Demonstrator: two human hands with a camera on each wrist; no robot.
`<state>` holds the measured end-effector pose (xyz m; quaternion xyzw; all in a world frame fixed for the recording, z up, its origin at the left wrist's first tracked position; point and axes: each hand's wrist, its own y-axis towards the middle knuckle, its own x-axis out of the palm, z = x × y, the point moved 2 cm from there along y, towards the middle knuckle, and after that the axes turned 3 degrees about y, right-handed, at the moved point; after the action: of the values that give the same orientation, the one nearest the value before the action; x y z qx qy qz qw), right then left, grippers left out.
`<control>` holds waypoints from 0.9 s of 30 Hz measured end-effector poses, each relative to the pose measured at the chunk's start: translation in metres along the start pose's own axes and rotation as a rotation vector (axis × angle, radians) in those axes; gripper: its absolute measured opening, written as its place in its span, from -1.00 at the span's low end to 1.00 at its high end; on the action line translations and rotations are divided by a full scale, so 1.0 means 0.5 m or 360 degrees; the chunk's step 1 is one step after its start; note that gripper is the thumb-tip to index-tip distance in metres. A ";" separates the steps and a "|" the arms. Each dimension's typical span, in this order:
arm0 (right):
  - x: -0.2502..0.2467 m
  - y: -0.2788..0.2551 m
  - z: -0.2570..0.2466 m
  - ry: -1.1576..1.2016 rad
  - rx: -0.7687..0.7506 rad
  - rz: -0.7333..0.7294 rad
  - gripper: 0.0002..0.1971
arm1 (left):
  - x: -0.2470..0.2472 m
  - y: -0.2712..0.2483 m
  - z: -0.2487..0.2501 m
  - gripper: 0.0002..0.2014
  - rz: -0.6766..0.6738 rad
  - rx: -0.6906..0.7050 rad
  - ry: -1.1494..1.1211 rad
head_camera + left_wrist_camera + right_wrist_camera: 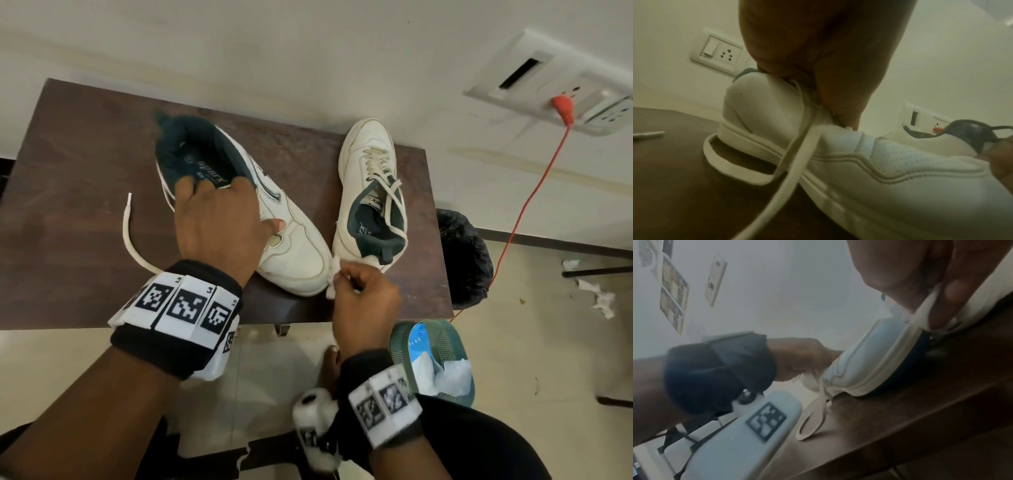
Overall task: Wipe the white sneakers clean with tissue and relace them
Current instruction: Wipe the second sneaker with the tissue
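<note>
Two sneakers sit on the worktop (85, 137). Left hand (219, 219) clasps the unlaced sneaker (294, 246) at its stiff collar; right hand (363, 301) pinches soft, tearable tissue (334, 274) against its toe.

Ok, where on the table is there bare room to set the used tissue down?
Bare patches on the table: the far-left corner, beyond the loose lace, and the far strip between the two sneakers' far ends. The near edge is crowded: the left hand holds the unlaced sneaker there, and the right hand wipes its toe with tissue.
</note>
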<state>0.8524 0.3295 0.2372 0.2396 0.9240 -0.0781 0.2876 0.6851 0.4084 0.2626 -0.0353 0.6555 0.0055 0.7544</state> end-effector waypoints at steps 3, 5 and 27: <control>0.003 0.013 -0.002 -0.0004 0.0028 -0.0042 -0.84 | 0.005 0.001 -0.008 -0.46 -0.0038 -0.0039 -0.0015; 0.002 -0.015 -0.003 0.0049 0.0024 -0.0052 -0.84 | 0.007 0.006 -0.007 -0.46 -0.0075 -0.0072 0.0000; 0.026 -0.047 -0.035 -0.0153 -0.0373 0.0106 -0.87 | -0.009 -0.026 -0.023 -0.45 -0.0239 -0.0207 -0.0030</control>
<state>0.8231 0.3192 0.2445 0.2308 0.9034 0.0287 0.3602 0.6738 0.3950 0.2660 -0.1331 0.6422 -0.0081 0.7549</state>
